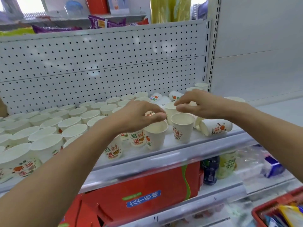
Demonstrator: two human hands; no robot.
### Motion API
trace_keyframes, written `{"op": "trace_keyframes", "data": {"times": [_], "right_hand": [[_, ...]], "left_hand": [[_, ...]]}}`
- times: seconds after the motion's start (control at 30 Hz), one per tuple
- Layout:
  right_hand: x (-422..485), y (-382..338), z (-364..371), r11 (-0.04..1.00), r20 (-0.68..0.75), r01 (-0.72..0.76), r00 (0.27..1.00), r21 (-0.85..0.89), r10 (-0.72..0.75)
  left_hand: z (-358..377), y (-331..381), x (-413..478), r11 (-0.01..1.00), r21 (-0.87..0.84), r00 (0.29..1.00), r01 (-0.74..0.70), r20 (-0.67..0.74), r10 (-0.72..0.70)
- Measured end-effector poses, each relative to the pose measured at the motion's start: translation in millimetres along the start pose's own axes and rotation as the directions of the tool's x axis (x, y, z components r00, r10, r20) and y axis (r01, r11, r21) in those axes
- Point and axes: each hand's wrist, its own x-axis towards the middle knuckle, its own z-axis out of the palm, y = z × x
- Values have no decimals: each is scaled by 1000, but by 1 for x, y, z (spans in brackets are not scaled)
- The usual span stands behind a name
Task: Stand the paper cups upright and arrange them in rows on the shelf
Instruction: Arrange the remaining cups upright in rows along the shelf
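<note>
Dozens of empty paper cups [49, 123] stand upright in rows on the left of a white shelf [180, 149]. The left hand [139, 115] curls just above the rim of the front-row cup [155, 136]; it is unclear whether it grips that cup. The right hand [201, 104] pinches the rim of a rear cup [169, 112], also upright. To the right, a tipped cup [214, 127] lies on its side, empty. Below, a red basket [262, 210] holds packets.

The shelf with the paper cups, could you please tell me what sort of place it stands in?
Probably a small shop: the metal shelf has a pegboard back, with snack bags above and bottled drinks below.
</note>
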Motion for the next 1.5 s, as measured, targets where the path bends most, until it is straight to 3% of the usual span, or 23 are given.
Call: {"op": "trace_keyframes", "data": {"times": [0.07, 0.17, 0.23, 0.4, 0.57, 0.7, 0.77, 0.87, 0.93, 1.03, 1.17, 1.27, 1.4, 1.5], "right_hand": [[-15, -6, 2, 998, -41, 25, 999, 58, -23], [-24, -7, 16, 998, -24, 41, 999, -40, -42], [-22, -6, 26, 992, -37, 60, 997, -108, -65], [-22, -7, 26, 998, -63, 59, 996, -38, -61], [-24, 0, 22, 998, -10, 56, 998, 2, -56], [-42, 18, -17, 990, -210, 8, 978, 138, 21], [-55, 37, -34, 992, -205, -43, 976, 117, 67], [-72, 64, -32, 996, 53, -50, 997, -73, 54], [-78, 80, -22, 983, 146, -17, 988, -185, 44], [-79, 100, -22, 970, 38, -51, 997, -237, 61], [-67, 130, -41, 985, -130, -52, 991, -166, 31], [-55, 153, -49, 988, -120, -50, 992, -144, 33], [-49, 177, -47, 986, 22, -65, 997, -154, 69], [-52, 182, -42, 993, -66, -34, 997, -112, 26]], "left_hand": [[-7, -4, -14, 998, -56, 998, -24, 55, 27], [-4, -10, -15, 965, 243, 993, -96, 93, 75], [-1, -8, -10, 946, 309, 994, -100, 68, 83], [9, 2, -3, 998, 66, 1000, 22, -2, -21], [20, 6, -9, 992, 96, 996, 87, -41, -84], [27, 13, -16, 996, 68, 965, 59, -261, -39], [30, 21, -14, 999, 33, 941, 13, -337, -2], [38, 36, -3, 994, 98, 955, -47, -288, 74], [46, 49, 7, 992, 104, 961, -77, -256, 101], [64, 76, 23, 989, 86, 957, -123, -255, 141], [91, 112, 59, 990, 61, 974, -127, -180, 136], [106, 125, 91, 996, 63, 989, -70, -128, 78], [121, 133, 118, 984, 179, 999, 0, -49, 9], [124, 135, 125, 976, 216, 998, 19, -64, -6]]}}
